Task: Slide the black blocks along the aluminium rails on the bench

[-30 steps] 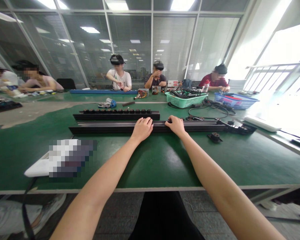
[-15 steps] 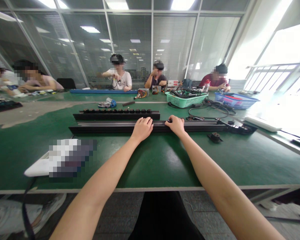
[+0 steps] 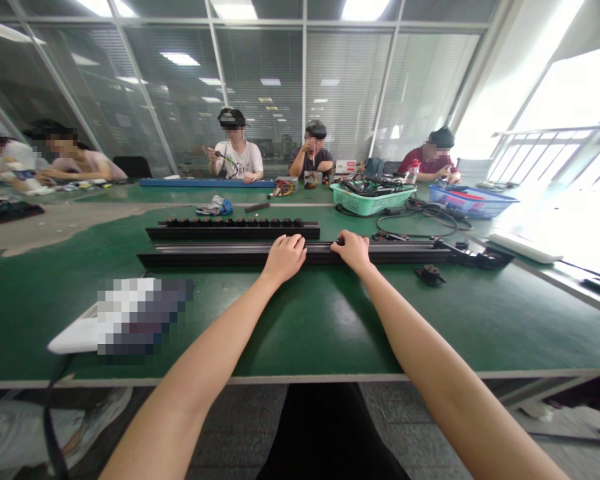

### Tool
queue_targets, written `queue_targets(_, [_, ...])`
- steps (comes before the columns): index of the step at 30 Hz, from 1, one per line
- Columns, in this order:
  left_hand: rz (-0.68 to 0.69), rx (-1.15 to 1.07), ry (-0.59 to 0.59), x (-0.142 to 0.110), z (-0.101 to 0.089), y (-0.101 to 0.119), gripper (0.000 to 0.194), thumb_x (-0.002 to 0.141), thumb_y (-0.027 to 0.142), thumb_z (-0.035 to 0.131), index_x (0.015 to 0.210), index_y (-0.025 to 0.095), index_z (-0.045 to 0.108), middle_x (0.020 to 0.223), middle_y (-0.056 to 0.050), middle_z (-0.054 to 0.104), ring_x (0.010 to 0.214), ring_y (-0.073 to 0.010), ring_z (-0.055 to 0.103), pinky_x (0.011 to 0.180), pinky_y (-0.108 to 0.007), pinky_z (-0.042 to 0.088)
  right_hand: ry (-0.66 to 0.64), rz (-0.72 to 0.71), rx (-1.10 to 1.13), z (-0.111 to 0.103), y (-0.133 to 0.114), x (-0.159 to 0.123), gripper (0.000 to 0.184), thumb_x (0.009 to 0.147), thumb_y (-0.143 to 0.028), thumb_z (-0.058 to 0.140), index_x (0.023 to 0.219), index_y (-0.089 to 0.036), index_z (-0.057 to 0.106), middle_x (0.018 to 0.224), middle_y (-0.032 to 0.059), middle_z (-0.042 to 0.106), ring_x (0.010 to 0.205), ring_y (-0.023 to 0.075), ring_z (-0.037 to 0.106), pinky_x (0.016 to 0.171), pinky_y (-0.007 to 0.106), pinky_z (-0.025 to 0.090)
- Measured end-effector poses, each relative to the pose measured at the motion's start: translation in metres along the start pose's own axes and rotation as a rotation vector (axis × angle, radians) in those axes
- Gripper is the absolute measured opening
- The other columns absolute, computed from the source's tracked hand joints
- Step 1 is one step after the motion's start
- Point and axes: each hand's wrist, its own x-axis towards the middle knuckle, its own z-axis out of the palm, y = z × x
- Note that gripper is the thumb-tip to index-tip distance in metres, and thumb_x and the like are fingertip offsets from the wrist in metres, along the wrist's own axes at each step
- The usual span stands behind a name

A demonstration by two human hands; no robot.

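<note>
In the head view, the only one I had, the rail [image 3: 205,259] lay lengthwise across the green table [image 3: 325,327], just in front of a shorter rail [image 3: 230,233] with a row of black parts [image 3: 230,223] along it. My left hand [image 3: 286,258] lay over the middle of the rail, fingers bent across its top; their tips were hidden, so I couldn't tell whether they gripped it or only pressed down. My right hand [image 3: 353,250], beside it but apart, had thumb and forefinger closed on a small dark part [image 3: 341,241] at the rail's top.

I judged the rail stiff, probably metal, light for its length but awkward to swing. Its smooth faces looked likely to slide, so a broad hold near the middle, over both long edges, seemed best. The part looked light and rigid, perhaps brittle at thin edges; I'd have pinched its block-like body, as on the loose part [image 3: 431,274] at right.
</note>
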Motion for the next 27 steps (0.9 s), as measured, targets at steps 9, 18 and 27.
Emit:
queue_targets(9, [-0.006, -0.006, -0.005, 0.0002, -0.0004, 0.0003, 0.039, 0.107, 0.027, 0.041, 0.134, 0.014, 0.067, 0.142, -0.015, 0.066, 0.125, -0.0285, 0.066, 0.119, -0.046, 0.042, -0.006, -0.021, -0.015, -0.0019, 0.0021, -0.0008, 0.018, 0.091, -0.036, 0.058, 0.099, -0.022, 0.067, 0.105, 0.008, 0.074, 0.097, 0.0268, 0.062, 0.093, 0.038, 0.033])
queue_targets(18, [0.0, 0.003, 0.002, 0.0002, 0.0015, -0.0004, 0.04, 0.107, 0.026, 0.041, 0.135, 0.013, 0.067, 0.142, -0.015, 0.066, 0.125, -0.0288, 0.066, 0.119, -0.047, 0.043, -0.005, 0.0, -0.037, -0.0019, 0.0018, -0.0019, 0.021, 0.092, -0.036, 0.057, 0.102, -0.02, 0.066, 0.107, 0.0107, 0.073, 0.099, 0.0279, 0.062, 0.096, 0.041, 0.032])
queue_targets(27, [-0.003, -0.008, 0.004, 0.0002, 0.0016, -0.0005, 0.039, 0.107, 0.027, 0.042, 0.134, 0.014, 0.067, 0.142, -0.015, 0.066, 0.124, -0.0288, 0.066, 0.119, -0.047, 0.042, 0.002, 0.017, -0.058, -0.0019, 0.0002, -0.0028, 0.021, 0.092, -0.035, 0.056, 0.102, -0.02, 0.066, 0.109, 0.0126, 0.072, 0.102, 0.0304, 0.062, 0.094, 0.042, 0.034])
